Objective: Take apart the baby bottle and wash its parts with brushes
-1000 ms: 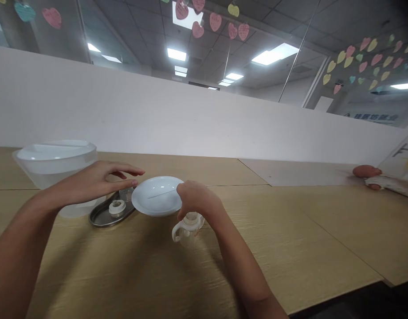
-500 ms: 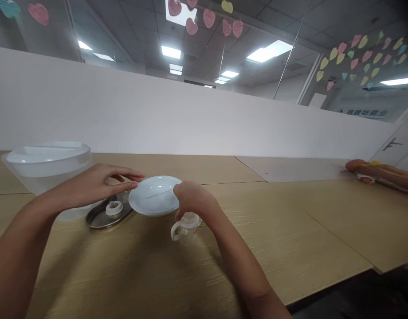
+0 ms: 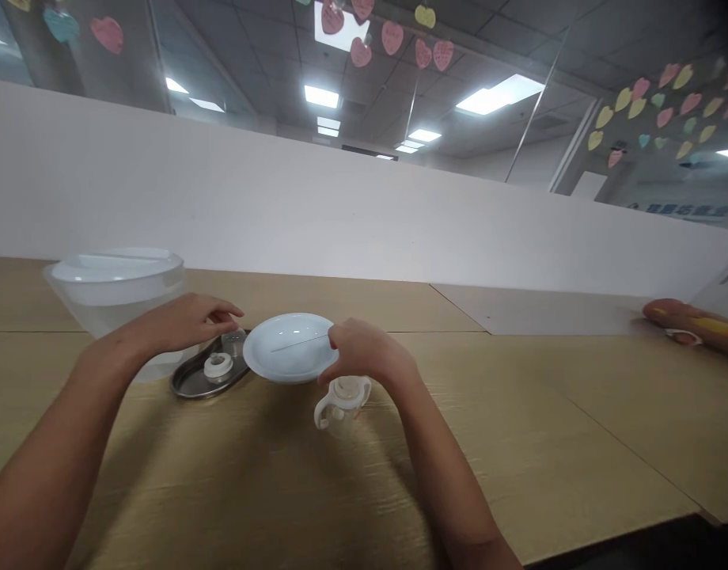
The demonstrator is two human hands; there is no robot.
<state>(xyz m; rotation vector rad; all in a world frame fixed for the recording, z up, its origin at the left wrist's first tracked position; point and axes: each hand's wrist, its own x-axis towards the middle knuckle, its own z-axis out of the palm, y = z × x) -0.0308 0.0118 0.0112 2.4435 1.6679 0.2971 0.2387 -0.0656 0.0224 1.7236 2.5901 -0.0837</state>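
A shallow white bowl (image 3: 290, 366) is held tilted by its right rim in my right hand (image 3: 364, 350), thumb below and fingers over the edge. Inside it, a thin straight line or stick runs toward those fingertips; I cannot tell which it is. Just under my right hand stands a small clear bottle (image 3: 342, 410) with white side handles. My left hand (image 3: 195, 321) is open and apart from the bowl, its fingers loosely bent over an oval metal tray (image 3: 189, 386). On that tray lie a white ring-shaped cap (image 3: 218, 365) and a clear piece partly hidden by the hand.
Behind my left forearm stands a large clear tub with a white lid (image 3: 118, 269). A white partition (image 3: 316, 214) runs along the back of the wooden table (image 3: 518, 443). An orange-brown object (image 3: 690, 317) lies at the far right; the table's front edge is at lower right.
My left hand has come away from the bowl's left rim, its fingers bending more. My right hand still holds the bowl. The whole view has shifted somewhat to the left.
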